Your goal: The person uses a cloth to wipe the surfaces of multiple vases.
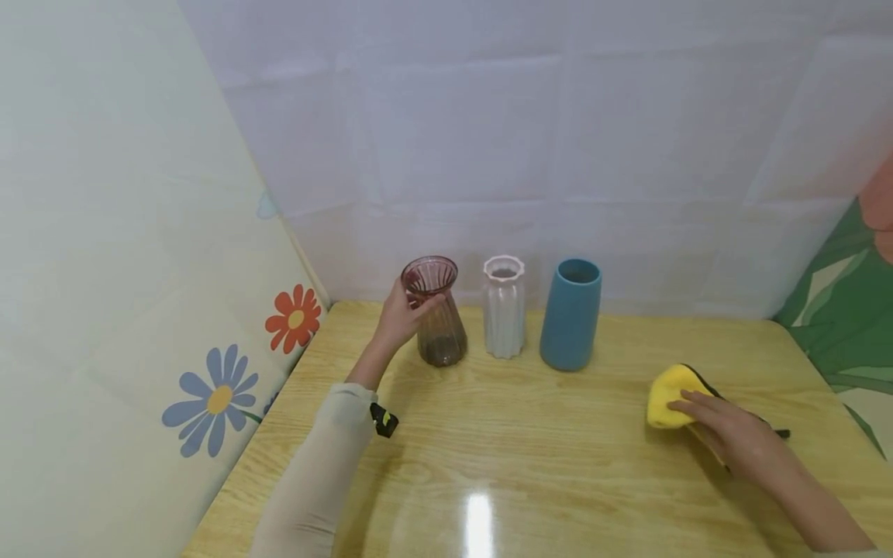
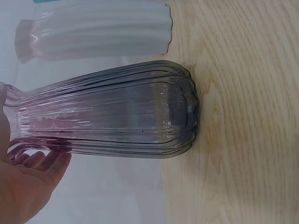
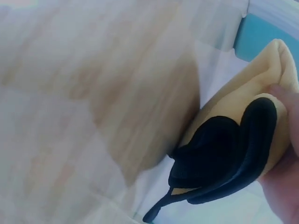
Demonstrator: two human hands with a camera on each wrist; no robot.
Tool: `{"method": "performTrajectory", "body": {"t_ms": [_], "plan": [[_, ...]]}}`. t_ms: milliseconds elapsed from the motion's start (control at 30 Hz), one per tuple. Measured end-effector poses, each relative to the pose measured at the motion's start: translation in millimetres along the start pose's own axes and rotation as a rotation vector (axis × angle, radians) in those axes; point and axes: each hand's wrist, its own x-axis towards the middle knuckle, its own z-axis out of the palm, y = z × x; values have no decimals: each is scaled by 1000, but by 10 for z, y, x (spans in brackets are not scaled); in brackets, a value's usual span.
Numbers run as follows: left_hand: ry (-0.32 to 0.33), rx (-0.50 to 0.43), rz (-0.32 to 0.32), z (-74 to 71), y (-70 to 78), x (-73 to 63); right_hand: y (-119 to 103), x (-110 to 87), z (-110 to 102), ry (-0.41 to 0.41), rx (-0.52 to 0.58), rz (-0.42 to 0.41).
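Observation:
My left hand (image 1: 401,318) grips a ribbed glass vase (image 1: 443,333) by its neck, just under the flared rim. This vase is pinkish at the top and smoky grey below; it is upright in the left wrist view, its base at the tabletop. Beside it stands a white fluted vase (image 1: 504,318) with a scalloped mouth, then a smooth blue vase (image 1: 570,319). On the right, my right hand (image 1: 749,442) holds a folded yellow cloth (image 1: 670,397). Dark edging (image 3: 219,154) and a small loop on the cloth show in the right wrist view.
The three vases stand in a row toward the back of the wood-grain table (image 1: 530,442), near a creased white backdrop (image 1: 460,139). A flower-printed sheet (image 1: 139,310) borders the left side. Green and red printed leaves (image 1: 847,310) border the right.

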Motion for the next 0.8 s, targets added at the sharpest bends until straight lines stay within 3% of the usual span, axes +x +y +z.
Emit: {"method": "performTrajectory", "body": {"t_ms": [300, 800], "plan": [[-4, -2, 0, 17, 8, -34, -56, 139, -101, 90, -55, -40], [-2, -19, 21, 42, 30, -108, -256, 408, -280, 156, -52, -92]]}}
